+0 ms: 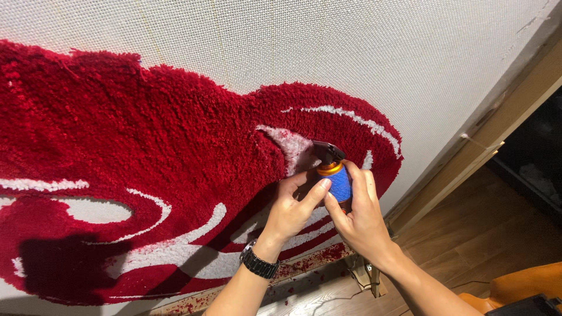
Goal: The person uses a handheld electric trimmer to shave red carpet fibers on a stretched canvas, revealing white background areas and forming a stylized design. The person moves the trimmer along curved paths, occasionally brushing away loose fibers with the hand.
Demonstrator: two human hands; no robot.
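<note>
Surface: white mesh cloth (363, 52) stretched upright on a wooden frame (497, 131), filling most of the view
Rug: red tufted pile (146, 152) on the cloth, with white curved lines and a bare white patch near its right lobe
Room: wood plank floor (468, 246) right of and below the frame; an orange seat (521, 287) at the lower right corner
Tool: small device (333, 172) with a blue body, orange collar and black head, its head against the rug at the bare patch, on the rug's right lobe
Left hand (290, 210): just left of the tool, thumb and forefinger tips touching its blue body, other fingers curled together; a black watch (257, 262) on the wrist
Right hand (360, 213): just right of the tool, fingers wrapped tight around the blue body from behind
Edges: the rug's right edge lies near the frame's slanted right post; its lower edge meets the bottom rail, where red fluff lies
Open room: bare cloth above the rug and to its upper right; floor beyond the frame
</note>
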